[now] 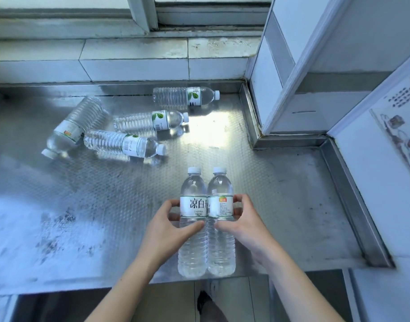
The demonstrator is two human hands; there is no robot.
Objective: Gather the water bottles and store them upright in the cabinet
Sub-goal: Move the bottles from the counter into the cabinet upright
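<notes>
1. We hold two water bottles side by side at about 6 o'clock, over the near edge of the steel counter (pixel 280 194), caps pointing to 12 o'clock.
2. Our left hand (pixel 169 226) curls round the left held bottle (pixel 192 247), thumb across its front below the label, fingers behind.
3. Our right hand (pixel 243 219) grips the right held bottle (pixel 220 249) the same way; the two bottles touch along their sides.
4. Four more bottles lie on their sides at 10 to 12 o'clock: the far bottle (pixel 183 96) near the back wall, the middle bottle (pixel 150 122), the near bottle (pixel 122 143), and the leftmost bottle (pixel 76 126), whose cap points toward us.
5. The near bottle touches the leftmost one.
6. A white cabinet door (pixel 315 66) stands at 2 o'clock.
</notes>
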